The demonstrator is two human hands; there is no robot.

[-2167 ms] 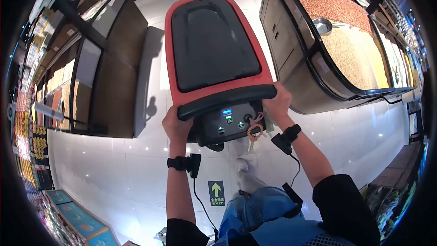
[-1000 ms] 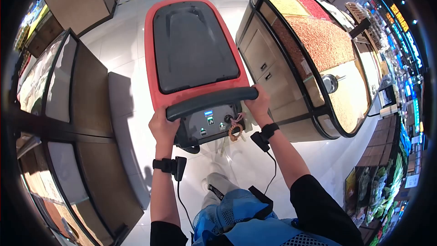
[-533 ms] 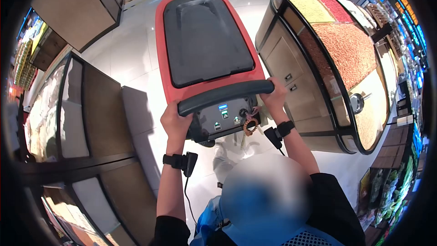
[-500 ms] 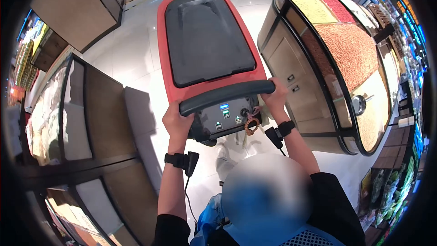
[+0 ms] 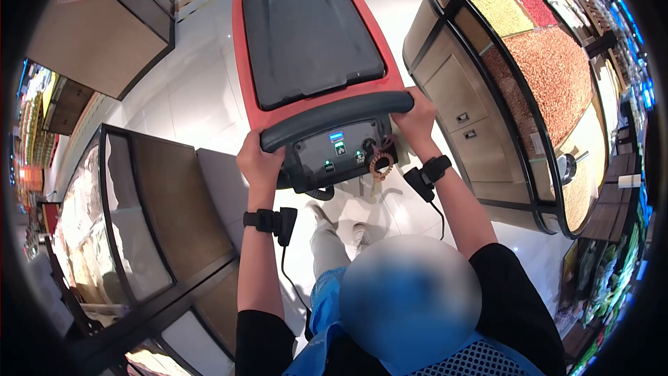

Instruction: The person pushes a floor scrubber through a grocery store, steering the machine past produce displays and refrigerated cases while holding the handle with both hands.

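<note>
A red and black walk-behind floor scrubber (image 5: 313, 35) stands in front of me, its dark lid facing up. Its curved black handlebar (image 5: 334, 113) crosses the near end. My left hand (image 5: 259, 160) is closed round the left end of the bar, and my right hand (image 5: 417, 117) grips the right end. Below the bar sits a control panel (image 5: 339, 151) with a small lit blue display and green-lit buttons. An orange coiled band (image 5: 380, 165) hangs at the panel's right side, near my right hand. Both wrists wear black straps with small devices and cables.
On the right, a wooden bin stand (image 5: 463, 108) holds yellow, red and brown loose goods, with a metal scoop (image 5: 568, 168). Brown display cases (image 5: 174, 202) line the left. A tall cabinet (image 5: 104, 35) stands at the far left. Pale tiled floor (image 5: 188, 104) runs between them.
The scrubber sits slightly higher and further left in view. The left display cases have slid down the picture, and my legs have changed position. Both hands stay on the handlebar.
</note>
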